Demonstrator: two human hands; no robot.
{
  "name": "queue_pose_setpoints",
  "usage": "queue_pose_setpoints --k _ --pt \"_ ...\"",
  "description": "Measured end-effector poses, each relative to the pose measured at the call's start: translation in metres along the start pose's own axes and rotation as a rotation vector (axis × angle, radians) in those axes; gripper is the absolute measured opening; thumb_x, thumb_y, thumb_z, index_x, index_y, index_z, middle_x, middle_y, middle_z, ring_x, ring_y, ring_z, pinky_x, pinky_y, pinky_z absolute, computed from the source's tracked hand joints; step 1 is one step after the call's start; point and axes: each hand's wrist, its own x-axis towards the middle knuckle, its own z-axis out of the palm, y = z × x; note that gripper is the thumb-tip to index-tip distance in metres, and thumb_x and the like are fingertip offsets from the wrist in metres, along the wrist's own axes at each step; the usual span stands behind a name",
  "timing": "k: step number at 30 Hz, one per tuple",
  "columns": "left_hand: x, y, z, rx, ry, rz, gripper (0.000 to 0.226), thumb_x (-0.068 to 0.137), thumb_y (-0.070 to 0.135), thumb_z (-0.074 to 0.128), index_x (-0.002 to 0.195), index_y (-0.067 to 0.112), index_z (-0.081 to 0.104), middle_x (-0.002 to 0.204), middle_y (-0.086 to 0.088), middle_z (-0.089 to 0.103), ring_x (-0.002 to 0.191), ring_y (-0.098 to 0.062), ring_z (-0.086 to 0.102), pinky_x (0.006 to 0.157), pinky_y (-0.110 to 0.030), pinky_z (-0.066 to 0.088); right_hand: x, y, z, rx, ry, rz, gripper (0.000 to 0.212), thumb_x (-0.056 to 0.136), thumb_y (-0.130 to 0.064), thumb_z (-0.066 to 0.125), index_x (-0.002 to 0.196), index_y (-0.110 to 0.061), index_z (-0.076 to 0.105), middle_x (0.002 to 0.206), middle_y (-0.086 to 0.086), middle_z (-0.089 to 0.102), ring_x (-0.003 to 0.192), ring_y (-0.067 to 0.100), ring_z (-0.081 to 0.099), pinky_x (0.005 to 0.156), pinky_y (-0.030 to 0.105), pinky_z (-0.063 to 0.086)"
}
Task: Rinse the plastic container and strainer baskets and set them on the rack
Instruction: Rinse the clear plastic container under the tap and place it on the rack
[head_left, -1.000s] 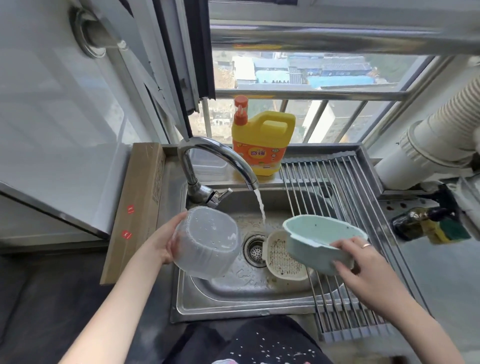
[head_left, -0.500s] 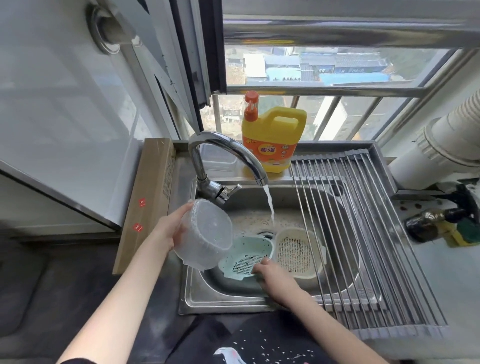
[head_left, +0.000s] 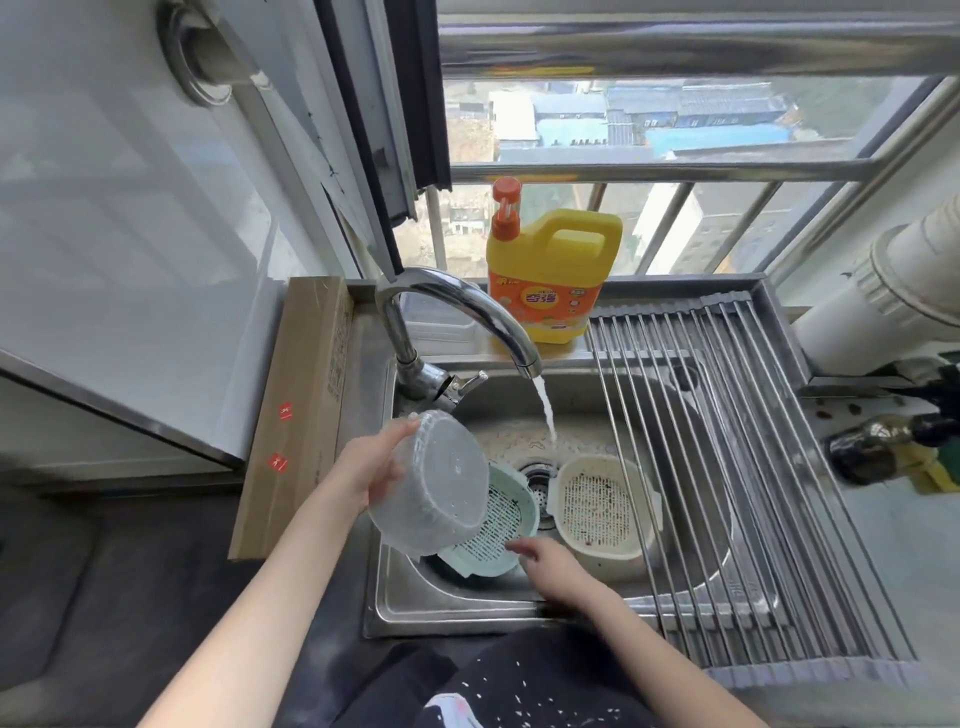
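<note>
The right hand lies low in the sink, fingers loosely spread and holding nothing, fingertips at the near rim of the green strainer basket. That basket sits tilted in the basin, its perforated floor facing up toward the camera. The left hand grips the clear plastic container by its side, tipped on edge above the green basket, base toward the camera. The cream strainer basket rests mouth-up beside the drain. Water runs from the faucet. The rack spans the sink's right half.
</note>
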Motion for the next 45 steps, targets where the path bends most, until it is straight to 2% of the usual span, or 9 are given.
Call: queue_pose_setpoints --k 4,7,12,21,27,33,37,42,45 --pt "0.0 -0.004 0.01 0.06 -0.05 0.015 0.089 0.051 0.071 0.075 0.113 0.008 0.064 0.103 -0.012 0.069 0.102 -0.03 0.062 0.101 -0.044 0.045 -0.011 -0.017 -0.019 0.889 0.071 0.092 0.045 0.103 -0.035 0.03 0.142 -0.014 0.038 0.142 0.01 0.046 0.117 0.029 0.055 0.086 0.038 0.05" --pt "-0.006 -0.003 0.02 0.016 -0.182 -0.021 0.083 0.051 0.074 0.072 0.107 0.012 0.071 0.107 -0.013 0.072 0.098 -0.031 0.068 0.098 -0.044 0.049 -0.02 -0.03 -0.033 1.104 0.028 0.048 0.054 0.1 -0.052 0.026 0.143 -0.021 0.036 0.144 0.011 0.042 0.12 0.036 0.052 0.084 0.053 0.052" --pt "-0.022 0.021 0.063 -0.103 -0.32 0.051 0.047 0.087 0.057 0.053 0.093 0.014 0.071 0.09 -0.009 0.072 0.083 -0.025 0.068 0.083 -0.035 0.054 -0.03 -0.054 -0.063 1.189 0.144 -0.097 0.066 0.096 -0.061 0.013 0.116 -0.02 0.061 0.119 0.018 0.062 0.11 0.037 0.058 0.086 0.057 0.051" --pt "-0.029 0.023 0.104 -0.344 -0.685 -0.367 0.083 0.083 0.077 0.013 0.135 0.022 0.049 0.14 -0.019 0.045 0.129 -0.046 0.039 0.101 -0.065 0.034 -0.033 -0.067 -0.119 0.941 0.663 -0.085 0.051 0.082 -0.054 0.046 0.104 -0.011 0.063 0.099 0.009 0.068 0.088 0.026 0.067 0.079 0.044 0.056" --pt "-0.03 0.003 0.117 -0.535 -0.904 -0.437 0.051 0.081 0.054 0.058 0.116 0.017 0.055 0.117 -0.02 0.055 0.112 -0.04 0.049 0.095 -0.059 0.041 -0.037 -0.065 -0.114 0.9 0.833 -0.113 0.04 0.092 -0.036 0.044 0.062 -0.01 0.052 0.054 0.0 0.049 0.053 0.017 0.045 0.053 0.029 0.036" --pt "-0.016 0.011 0.107 -0.64 -0.853 -0.351 0.061 0.085 0.063 0.049 0.129 0.022 0.055 0.14 -0.018 0.046 0.129 -0.042 0.042 0.083 -0.061 0.052 -0.037 -0.067 -0.13 0.725 0.745 -0.153 0.026 0.095 -0.018 0.048 0.075 -0.007 0.059 0.069 0.002 0.057 0.063 0.018 0.051 0.056 0.029 0.042" --pt "-0.014 0.021 0.1 -0.706 -0.799 -0.204 0.066 0.083 0.063 0.054 0.125 0.013 0.061 0.137 -0.02 0.052 0.123 -0.041 0.051 0.1 -0.061 0.04 -0.045 -0.062 -0.133 1.05 0.238 -0.205 0.022 0.089 -0.029 0.043 0.086 -0.014 0.059 0.091 0.01 0.06 0.075 0.023 0.061 0.067 0.039 0.053" --pt "-0.02 0.016 0.078 -0.705 -0.758 0.039 0.047 0.093 0.049 0.045 0.101 0.012 0.071 0.101 -0.012 0.069 0.093 -0.028 0.067 0.091 -0.045 0.047 -0.062 -0.038 -0.118 0.994 -0.11 -0.112 0.057 0.087 0.005 0.039 0.134 -0.027 0.039 0.133 0.015 0.041 0.112 0.042 0.053 0.077 0.06 0.054" --pt "-0.025 0.01 0.067 -0.505 -0.78 0.084 0.048 0.087 0.052 0.05 0.106 0.012 0.069 0.105 -0.012 0.068 0.097 -0.027 0.066 0.091 -0.042 0.049 -0.071 -0.03 -0.098 0.731 -0.007 -0.088 0.058 0.087 0.013 0.04 0.131 -0.025 0.043 0.126 0.008 0.054 0.1 0.034 0.066 0.07 0.053 0.059"
